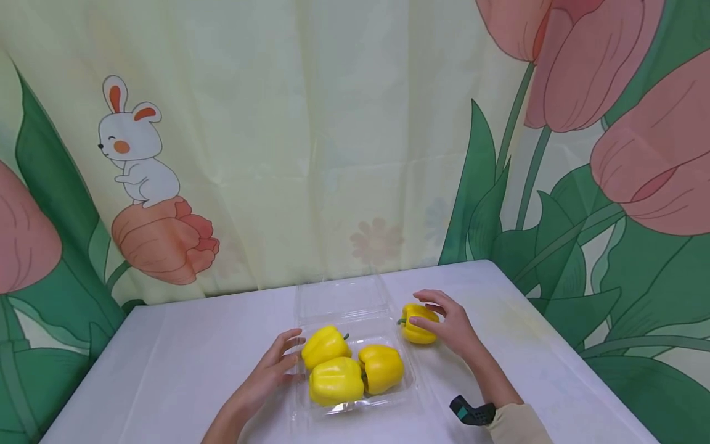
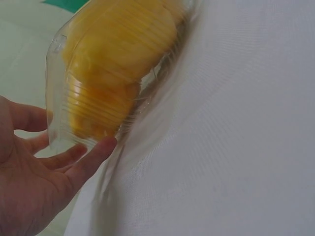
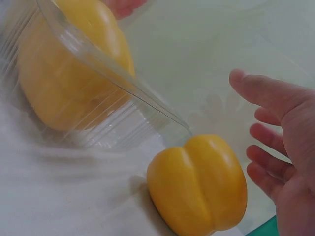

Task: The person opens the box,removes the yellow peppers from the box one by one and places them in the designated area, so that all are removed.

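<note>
Three yellow bell peppers [image 1: 336, 381] sit in a clear plastic clamshell container [image 1: 383, 401] whose lid [image 1: 344, 300] lies back on the far side. My left hand [image 1: 273, 368] is at the container's left side, fingers spread, fingertips right at its ribbed wall [image 2: 59, 108] in the left wrist view. A fourth yellow bell pepper [image 1: 417, 331] lies on the table to the right of the container, its green stem toward it. My right hand [image 1: 450, 320] reaches over that pepper with thumb and fingers apart; in the right wrist view a gap shows between the fingers [image 3: 268, 167] and the pepper.
A white-covered table [image 1: 194, 357] lies under everything. Behind it hangs a curtain [image 1: 355, 154] printed with tulips and a rabbit. On the right wrist is a dark band [image 1: 473, 412].
</note>
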The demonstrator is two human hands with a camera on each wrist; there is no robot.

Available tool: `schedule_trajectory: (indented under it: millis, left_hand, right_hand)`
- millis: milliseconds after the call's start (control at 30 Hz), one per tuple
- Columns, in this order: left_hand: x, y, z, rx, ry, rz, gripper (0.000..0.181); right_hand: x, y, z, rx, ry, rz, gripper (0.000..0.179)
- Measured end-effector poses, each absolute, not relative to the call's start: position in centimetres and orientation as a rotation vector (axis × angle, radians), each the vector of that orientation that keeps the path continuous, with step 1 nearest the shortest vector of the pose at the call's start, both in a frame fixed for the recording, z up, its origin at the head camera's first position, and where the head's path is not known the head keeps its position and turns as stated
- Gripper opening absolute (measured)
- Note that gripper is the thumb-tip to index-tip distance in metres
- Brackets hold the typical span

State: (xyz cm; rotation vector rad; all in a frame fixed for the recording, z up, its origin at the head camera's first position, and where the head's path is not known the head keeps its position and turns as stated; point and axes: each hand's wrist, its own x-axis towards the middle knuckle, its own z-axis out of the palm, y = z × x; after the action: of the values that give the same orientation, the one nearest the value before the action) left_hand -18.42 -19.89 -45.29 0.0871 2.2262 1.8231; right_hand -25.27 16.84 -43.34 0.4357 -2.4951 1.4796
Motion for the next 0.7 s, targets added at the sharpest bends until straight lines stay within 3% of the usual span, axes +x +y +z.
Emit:
schedule_trajectory:
  millis: [700]
  left_hand:
    - [-18.6,-20.0,-45.4,0.096,2.224,1.827,0.055]
  right_hand:
    - [-24.8,15.8,-43.1,0.439,-2.546,1.486,0.048]
